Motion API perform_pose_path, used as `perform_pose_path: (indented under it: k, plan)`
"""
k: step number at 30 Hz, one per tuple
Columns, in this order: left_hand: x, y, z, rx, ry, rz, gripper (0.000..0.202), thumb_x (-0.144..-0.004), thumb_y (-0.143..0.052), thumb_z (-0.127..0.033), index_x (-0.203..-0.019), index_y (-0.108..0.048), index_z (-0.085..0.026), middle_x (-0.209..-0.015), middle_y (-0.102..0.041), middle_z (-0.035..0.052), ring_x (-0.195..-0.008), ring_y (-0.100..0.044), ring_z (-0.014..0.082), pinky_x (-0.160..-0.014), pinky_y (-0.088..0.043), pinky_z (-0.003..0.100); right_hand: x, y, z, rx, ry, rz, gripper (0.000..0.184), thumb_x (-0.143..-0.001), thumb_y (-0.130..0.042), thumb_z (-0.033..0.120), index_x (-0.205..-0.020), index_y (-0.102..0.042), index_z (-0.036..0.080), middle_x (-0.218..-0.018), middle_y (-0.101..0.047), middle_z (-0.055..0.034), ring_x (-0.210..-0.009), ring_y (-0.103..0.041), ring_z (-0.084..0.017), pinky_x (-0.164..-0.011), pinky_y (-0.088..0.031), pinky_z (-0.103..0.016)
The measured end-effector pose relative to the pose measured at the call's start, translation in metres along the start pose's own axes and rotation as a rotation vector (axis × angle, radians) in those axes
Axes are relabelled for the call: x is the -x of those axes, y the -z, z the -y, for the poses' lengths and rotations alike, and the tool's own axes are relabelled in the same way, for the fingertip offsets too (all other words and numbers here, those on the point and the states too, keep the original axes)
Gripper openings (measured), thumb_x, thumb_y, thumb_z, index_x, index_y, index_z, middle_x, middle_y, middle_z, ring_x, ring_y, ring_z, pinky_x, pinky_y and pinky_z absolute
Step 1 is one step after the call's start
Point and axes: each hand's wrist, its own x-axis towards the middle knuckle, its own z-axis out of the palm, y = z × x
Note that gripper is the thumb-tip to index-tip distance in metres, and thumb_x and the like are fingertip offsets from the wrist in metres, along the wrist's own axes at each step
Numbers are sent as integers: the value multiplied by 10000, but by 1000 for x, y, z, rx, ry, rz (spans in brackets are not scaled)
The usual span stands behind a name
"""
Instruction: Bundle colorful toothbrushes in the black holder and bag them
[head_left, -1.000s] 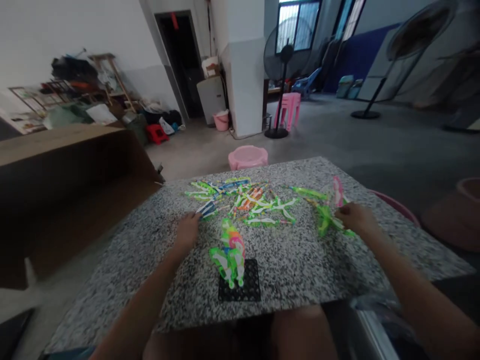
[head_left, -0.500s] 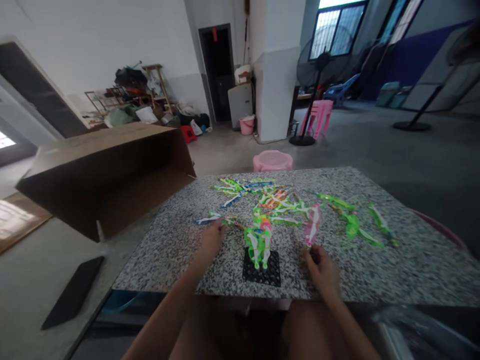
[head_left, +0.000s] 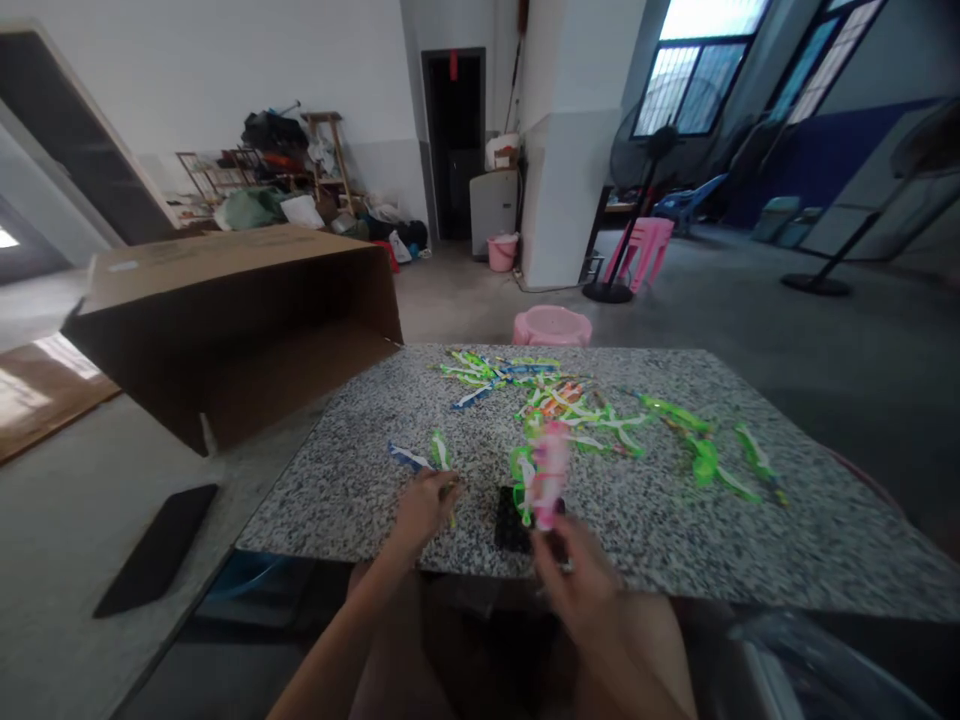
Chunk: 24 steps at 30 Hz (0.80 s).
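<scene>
**Two Hands at the Near Edge of a Speckled Table**

The right hand (head_left: 577, 585) is blurry. It is closed around the bottom of a pink toy piece (head_left: 553, 468) and holds it standing up. The pink toy piece is right over the black mat (head_left: 508, 522), which lies at the near edge of the table (head_left: 757, 545). The hand hides the near part of the mat. A green bunch (head_left: 523, 472) of pieces stands on the mat too, touching the pink one on its left side, so the two are hard to tell apart.

The left hand (head_left: 422, 507) rests on the table, just left of the mat. Its fingers are bent down at the near end of a green strip (head_left: 439, 450). I cannot tell if it pinches the strip or only touches it. A blue strip (head_left: 405, 457) lies just beside it.

Farther back lies a messy pile (head_left: 544, 392) of green, blue and orange strips. More green pieces (head_left: 705, 452) lie off to the right, well apart from both hands.

A big brown box (head_left: 240, 320) lies open on its side to the left of the table. A pink stool (head_left: 552, 325) stands behind the table, and a tall fan (head_left: 651, 160) stands farther off.
</scene>
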Motion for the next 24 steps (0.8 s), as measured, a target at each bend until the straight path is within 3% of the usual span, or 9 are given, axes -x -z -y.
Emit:
perform_pose_path:
  k: [3, 5, 7, 9, 13, 15, 19, 21, 24]
  plan:
    - [32, 14, 20, 359, -68, -56, 434, -822, -590, -379, -1217, -621, -204, -1091, -632, 106, -900, -631, 198, -848, -519, 354, -4, -52, 49, -68, 86, 299, 242, -920, -448, 241, -1085, -622, 209, -894, -665, -77, -822, -643, -206, -745, -513, -312]
    - [50, 21, 29, 657, -37, 5, 480, -813, -603, -427, -1237, -597, -203, -1086, -650, 95, -900, -640, 194, -832, -534, 350, -10, -85, 69, -32, 65, 425, 273, -903, -433, 159, -1104, -617, 170, -960, -662, -101, -883, -638, -216, -790, -505, -324]
    - [65, 25, 36, 926, 72, 41, 462, -803, -617, -463, -1166, -625, -177, -1014, -688, 88, -884, -656, 193, -816, -540, 334, -17, -109, 80, -14, 94, 553, 298, -865, -462, 100, -1112, -617, 159, -1032, -655, -107, -942, -625, -214, -832, -491, -322]
    - [77, 28, 42, 1111, 244, -42, 462, -764, -654, -498, -1069, -643, -151, -936, -709, 85, -827, -670, 194, -754, -552, 314, -25, -125, 84, -42, 157, 679, 262, -832, -538, 108, -1060, -644, 181, -1009, -656, -76, -944, -619, -200, -836, -482, -300]
    - [91, 33, 57, 1260, 549, -320, 516, -652, -740, -547, -959, -607, -154, -929, -712, 79, -775, -691, 194, -663, -574, 303, -54, -143, 81, 71, 31, 604, 258, -816, -634, 206, -1071, -645, 172, -1041, -635, -91, -902, -625, -204, -790, -480, -295]
    - [93, 36, 62, 1290, 600, -363, 535, -639, -735, -578, -936, -572, -164, -888, -714, 71, -759, -705, 206, -667, -585, 328, -72, -151, 80, 224, -97, 572, 269, -813, -608, 144, -1079, -637, 126, -1107, -616, -152, -889, -635, -224, -760, -482, -309]
    - [93, 39, 61, 1258, 520, -323, 583, -597, -772, -551, -978, -568, -161, -839, -702, 43, -759, -711, 215, -740, -594, 367, -89, -147, 88, 300, -173, 612, 171, -787, -547, 53, -888, -666, 121, -986, -654, -140, -822, -643, -213, -738, -485, -303]
    - [93, 36, 53, 1216, 440, -315, 560, -608, -776, -517, -998, -584, -163, -890, -695, 38, -822, -706, 217, -802, -584, 369, -78, -127, 91, 217, -142, 516, 160, -820, -541, 110, -926, -653, 152, -1019, -646, -107, -843, -636, -188, -761, -492, -290]
    - [92, 20, 27, 1087, 319, -269, 378, -734, -696, -473, -966, -606, -189, -913, -694, 29, -868, -693, 208, -827, -564, 345, -42, -79, 81, -140, -162, 287, 166, -867, -559, 288, -997, -617, 203, -954, -659, -43, -742, -634, -148, -662, -520, -258]
